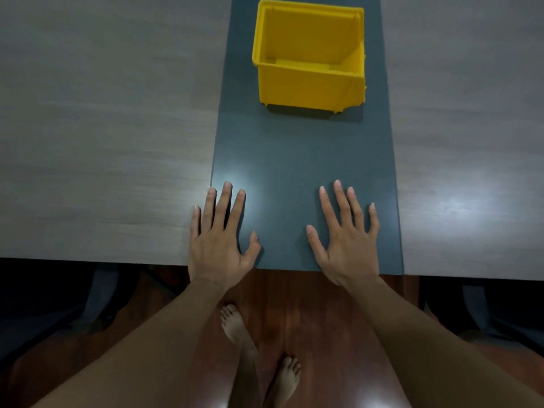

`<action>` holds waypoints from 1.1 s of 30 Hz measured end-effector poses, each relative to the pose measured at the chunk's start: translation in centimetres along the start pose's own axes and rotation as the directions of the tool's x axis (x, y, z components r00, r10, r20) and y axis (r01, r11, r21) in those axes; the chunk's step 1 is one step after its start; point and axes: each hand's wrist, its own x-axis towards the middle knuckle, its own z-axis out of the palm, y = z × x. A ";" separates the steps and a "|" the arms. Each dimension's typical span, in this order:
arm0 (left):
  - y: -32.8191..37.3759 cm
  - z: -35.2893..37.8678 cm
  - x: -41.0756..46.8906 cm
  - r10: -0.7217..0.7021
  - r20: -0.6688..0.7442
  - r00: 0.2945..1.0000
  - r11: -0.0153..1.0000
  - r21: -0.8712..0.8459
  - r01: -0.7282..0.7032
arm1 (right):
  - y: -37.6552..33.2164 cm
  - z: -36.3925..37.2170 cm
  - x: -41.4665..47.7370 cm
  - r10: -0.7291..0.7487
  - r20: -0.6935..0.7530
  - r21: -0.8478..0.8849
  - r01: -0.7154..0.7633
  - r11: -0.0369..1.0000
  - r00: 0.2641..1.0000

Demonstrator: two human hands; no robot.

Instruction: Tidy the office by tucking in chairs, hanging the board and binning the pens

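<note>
Resting flat near the table's front edge, the left hand (219, 241) and the right hand (347, 240) are being held palm down, fingers spread wide, nothing gripped in either. Both are being laid on the dark grey centre strip (303, 160), the left one straddling its seam with the pale wood tabletop (103, 128).

The yellow bin (309, 54) is being left well apart from the hands, farther along the same strip, upright, its open mouth tilted toward the viewer. Its visible inside is looking empty; no pens are being seen anywhere on the table, and no board.

Dark shapes under the table edge at left (97, 293) and right (477, 304) are possibly chairs already tucked in, though the shadow is too deep to be sure.

Step judged: a pause between jobs, no item being handled. The binning is not yet being shown as done. Next move is being judged to call for pens to be located off-view, picked up, and carried to the bin.
</note>
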 end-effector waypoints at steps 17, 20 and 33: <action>-2.1 -21.9 0.8 0.039 0.379 0.924 0.902 -0.412 0.131 | -3.1 -19.7 -1.6 0.106 0.440 0.211 -0.217 0.953 0.892; -2.4 -25.4 1.3 0.059 0.354 0.933 0.886 -0.449 0.114 | -4.0 -22.3 -2.0 0.103 0.382 0.243 -0.207 0.948 0.918; -2.9 -30.1 6.7 0.054 0.239 0.970 0.851 -0.519 0.080 | -2.1 -25.7 3.1 0.128 0.246 0.356 -0.212 0.910 0.961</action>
